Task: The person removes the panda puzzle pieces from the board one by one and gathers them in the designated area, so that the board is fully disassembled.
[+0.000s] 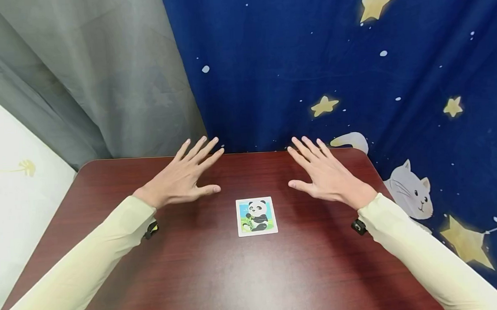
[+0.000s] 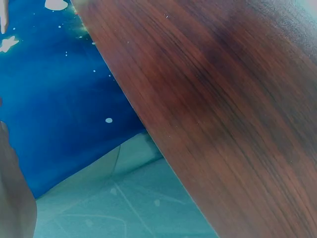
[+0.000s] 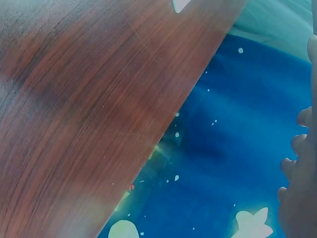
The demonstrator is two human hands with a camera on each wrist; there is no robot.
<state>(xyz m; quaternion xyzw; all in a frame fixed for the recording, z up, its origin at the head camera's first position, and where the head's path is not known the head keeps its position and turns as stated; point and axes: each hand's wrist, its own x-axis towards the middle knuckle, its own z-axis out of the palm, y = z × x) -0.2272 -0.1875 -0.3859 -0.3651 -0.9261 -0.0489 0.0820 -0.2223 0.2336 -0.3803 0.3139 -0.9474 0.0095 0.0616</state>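
A square panda picture (image 1: 257,216) with a white border lies flat on the dark red-brown table (image 1: 238,282). To its upper left, my left hand (image 1: 180,178) is held over the table with its fingers straight and spread. My right hand (image 1: 327,175) mirrors it on the upper right, fingers also spread. Neither hand touches the picture, and both hold nothing. In the left wrist view only a strip of the left hand (image 2: 17,188) shows at the edge. The right wrist view catches the right hand's fingers (image 3: 299,163) and a white corner of the picture (image 3: 181,5).
Behind the table hang a grey curtain (image 1: 113,78) and a blue curtain (image 1: 268,46) with stars and a cat. Its far edge (image 1: 252,153) runs just below the fingertips. Each wrist wears a small black device, one by the left sleeve (image 1: 151,229), one by the right (image 1: 359,226).
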